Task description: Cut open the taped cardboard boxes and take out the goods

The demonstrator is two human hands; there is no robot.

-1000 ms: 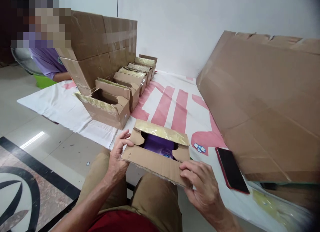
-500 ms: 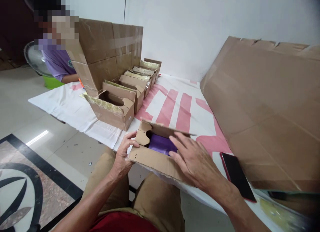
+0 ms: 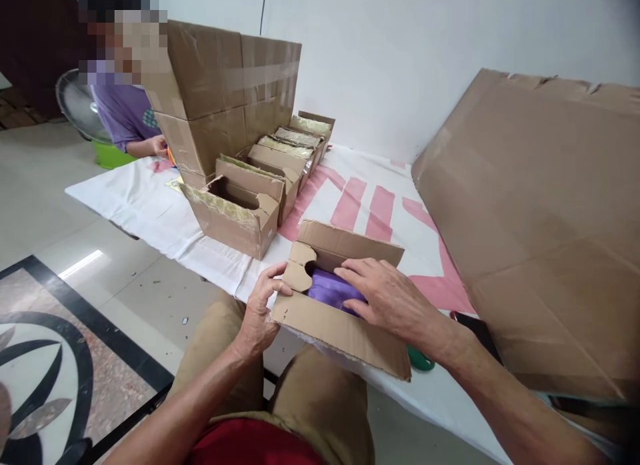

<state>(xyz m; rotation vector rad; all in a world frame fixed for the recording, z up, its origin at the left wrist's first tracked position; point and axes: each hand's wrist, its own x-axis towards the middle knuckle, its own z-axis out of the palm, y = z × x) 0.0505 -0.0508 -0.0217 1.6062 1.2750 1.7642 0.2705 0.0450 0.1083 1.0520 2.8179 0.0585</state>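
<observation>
A small open cardboard box (image 3: 340,328) sits at the near edge of the white cloth, over my lap. Inside it lies a purple packet (image 3: 330,290). My left hand (image 3: 263,311) grips the box's left end, thumb on the side flap. My right hand (image 3: 387,298) lies flat over the opening, fingers stretched out and pressing on the purple packet. The far flap of the box stands folded toward my hand.
A row of several similar open boxes (image 3: 240,208) runs back along a big upright carton (image 3: 225,95). A large flat cardboard sheet (image 3: 540,211) leans at the right. A dark phone (image 3: 477,328) and a green object (image 3: 419,361) lie by my right wrist. Another person's hand (image 3: 159,145) is behind the carton.
My right hand left the box's front right corner and moved onto the purple packet in the opening. The far flap came forward. My left hand kept its grip.
</observation>
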